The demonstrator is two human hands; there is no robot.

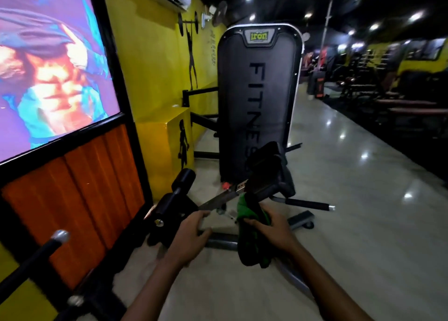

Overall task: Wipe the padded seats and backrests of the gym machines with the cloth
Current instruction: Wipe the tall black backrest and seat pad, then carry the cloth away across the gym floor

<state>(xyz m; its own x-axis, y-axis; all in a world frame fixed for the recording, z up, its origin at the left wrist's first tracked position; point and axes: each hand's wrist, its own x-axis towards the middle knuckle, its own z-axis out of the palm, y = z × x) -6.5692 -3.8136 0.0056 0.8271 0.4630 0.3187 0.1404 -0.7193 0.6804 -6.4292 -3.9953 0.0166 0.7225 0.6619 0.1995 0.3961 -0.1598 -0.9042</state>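
We are pinching the cloth (254, 233) in our right hand (271, 228); the padded seat (269, 172) is lying just beyond those fingers, left hand (191, 235) loosely spread.

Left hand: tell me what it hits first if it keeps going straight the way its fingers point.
Probably the slanted metal bar of the machine, just beyond the left hand and its fingertips; depth is hard to judge from one view.

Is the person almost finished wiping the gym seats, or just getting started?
Hard to say what is already wiped; the blurry picture shows no wipe marks. Right now the right hand grips the green cloth, which hangs just below the black seat pad without pressing on it. The left hand holds nothing. That pad, the roller pad and the machines farther back look left to do.
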